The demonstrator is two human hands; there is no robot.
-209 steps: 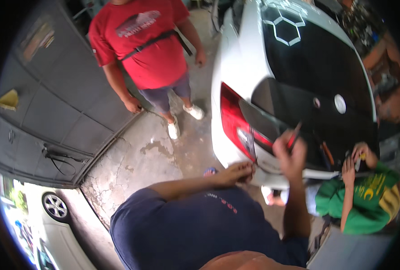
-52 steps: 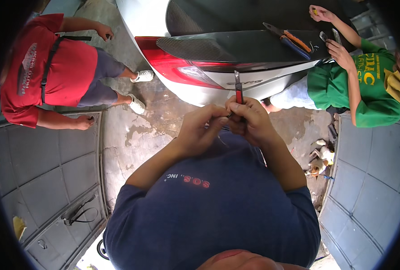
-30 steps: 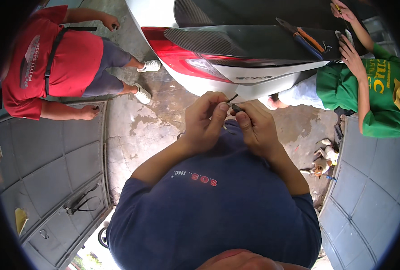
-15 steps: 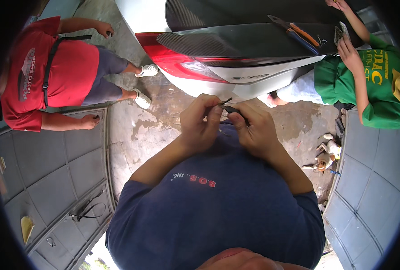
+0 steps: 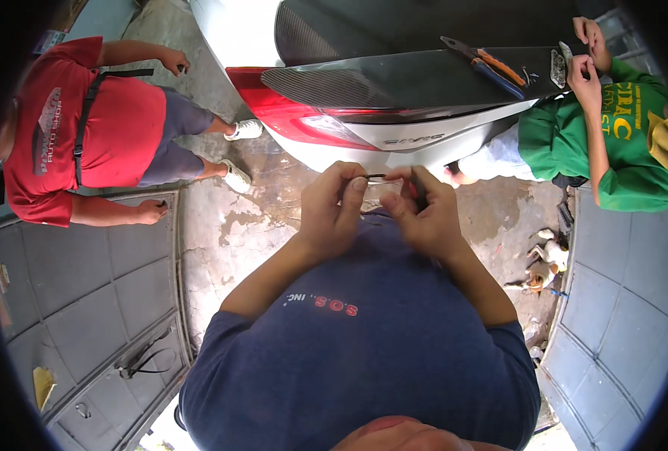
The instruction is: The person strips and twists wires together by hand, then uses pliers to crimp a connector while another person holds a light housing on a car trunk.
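Note:
In front of my chest, my left hand (image 5: 332, 207) pinches a thin black wire (image 5: 377, 177) between thumb and fingertips. The wire's end points right, toward my other hand. My right hand (image 5: 428, 214) is closed around a small dark tool (image 5: 420, 197) with a bit of red by it; its kind is hidden by the fingers and blur. The right thumb and forefinger lie close to the wire's end, and I cannot tell whether they touch it. A loose dark strand hangs below, against my blue shirt.
Ahead is a white car (image 5: 394, 154) with a dark spoiler, where pliers (image 5: 484, 68) and small screws lie. A person in green (image 5: 604, 143) handles small parts at the right; a person in red (image 5: 101, 135) stands left. A dog (image 5: 546, 259) lies near the right grey gate (image 5: 612, 286).
My right hand has turned, and the dark tool has swung from the wire into the palm. The left hand keeps its pinch. The person in green has brought both hands together.

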